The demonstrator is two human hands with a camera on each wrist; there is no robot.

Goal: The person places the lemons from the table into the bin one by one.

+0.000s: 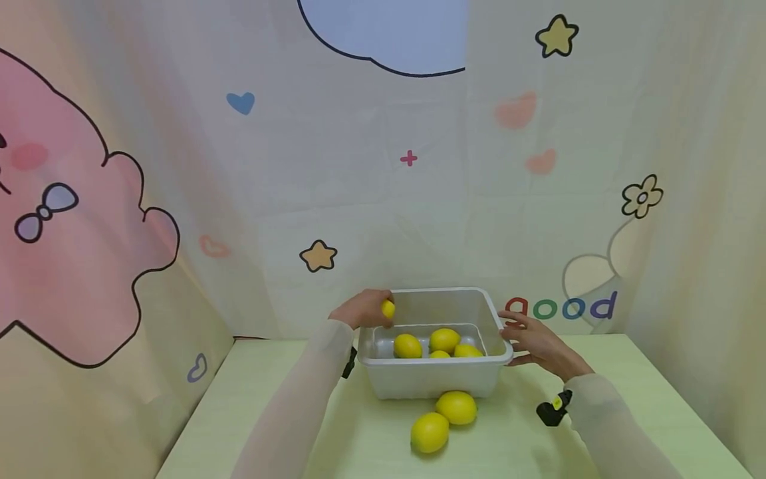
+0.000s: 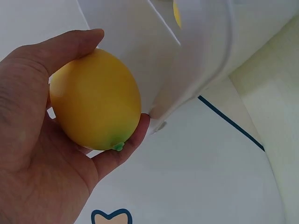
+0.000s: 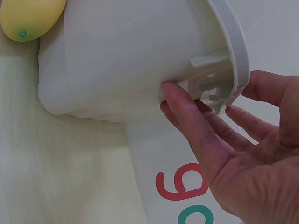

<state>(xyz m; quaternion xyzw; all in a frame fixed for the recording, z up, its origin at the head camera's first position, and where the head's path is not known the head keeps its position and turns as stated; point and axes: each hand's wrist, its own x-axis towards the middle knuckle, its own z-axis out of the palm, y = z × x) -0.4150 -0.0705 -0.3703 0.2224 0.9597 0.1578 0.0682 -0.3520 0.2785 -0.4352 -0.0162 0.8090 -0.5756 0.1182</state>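
In the left wrist view, my left hand (image 2: 28, 126) holds a yellow lemon (image 2: 96, 100) with a green tip, thumb on one side and fingers curled behind it. The head view has this left hand (image 1: 362, 309) at the left rim of a white plastic bin (image 1: 433, 380). My right hand (image 1: 541, 346) is at the bin's right side. Seen from the right wrist, that hand (image 3: 254, 172) grips the rim (image 3: 239, 51), digits on both sides of it. Several lemons (image 1: 407, 346) lie inside the bin, partly hidden by its front wall.
Two lemons, one nearer the bin (image 1: 457, 407) and one closer to me (image 1: 429, 432), lie on the pale green table (image 1: 509, 439) in front of the bin. Behind the table hangs a printed curtain (image 1: 359, 166).
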